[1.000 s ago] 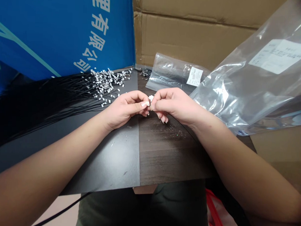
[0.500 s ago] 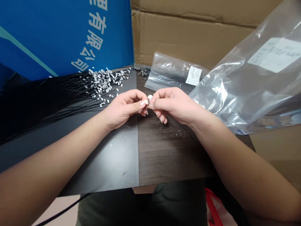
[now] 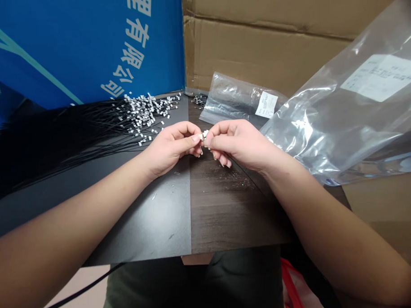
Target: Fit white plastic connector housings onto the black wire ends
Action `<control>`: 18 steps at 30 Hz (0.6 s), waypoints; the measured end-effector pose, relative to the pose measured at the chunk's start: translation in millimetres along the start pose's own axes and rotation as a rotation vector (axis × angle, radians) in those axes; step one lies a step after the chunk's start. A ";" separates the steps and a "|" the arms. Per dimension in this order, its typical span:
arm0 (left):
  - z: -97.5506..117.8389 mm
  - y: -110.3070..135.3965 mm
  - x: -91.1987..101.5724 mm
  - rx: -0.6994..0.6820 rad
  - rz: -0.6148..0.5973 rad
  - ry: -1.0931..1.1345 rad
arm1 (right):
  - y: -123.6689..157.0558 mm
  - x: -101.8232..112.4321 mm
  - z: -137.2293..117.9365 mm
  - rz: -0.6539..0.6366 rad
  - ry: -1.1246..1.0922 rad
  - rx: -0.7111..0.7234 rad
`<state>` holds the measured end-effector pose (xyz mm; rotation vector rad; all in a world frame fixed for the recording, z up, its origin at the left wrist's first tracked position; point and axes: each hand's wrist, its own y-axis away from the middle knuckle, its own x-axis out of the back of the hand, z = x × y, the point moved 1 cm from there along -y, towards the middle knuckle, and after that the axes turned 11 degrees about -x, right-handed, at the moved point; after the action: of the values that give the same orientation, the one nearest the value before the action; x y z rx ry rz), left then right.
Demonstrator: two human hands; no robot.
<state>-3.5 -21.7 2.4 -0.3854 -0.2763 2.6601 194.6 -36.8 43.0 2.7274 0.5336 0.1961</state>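
Pinching tiny white connector (image 3: 205,134) btwn left hand (image 3: 170,146) & right hand (image 3: 237,144), black wire pile (image 3: 91,132) just beside on surface (image 3: 224,208)

Two bare arms are reaching inward from the lower corners of the view, the left forearm (image 3: 72,203) and the right forearm (image 3: 327,225) angling toward each other at the centre. The left hand (image 3: 170,148) and the right hand (image 3: 234,144) are meeting in front of the person, with both wrists bent gently inward. The left fingers (image 3: 188,150) are curling under the thumb, and the right fingers (image 3: 222,160) are curling the same way. The two thumbs and forefingers are pinching close together, almost touching at the tips.
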 end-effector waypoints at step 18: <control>-2.4 -1.1 2.4 0.026 0.099 0.024 | -9.9 -0.1 7.3 0.042 0.051 0.062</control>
<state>-4.4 -19.4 -0.1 -0.4333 -0.2196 2.7513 192.6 -30.5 32.6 2.8022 0.5047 0.2646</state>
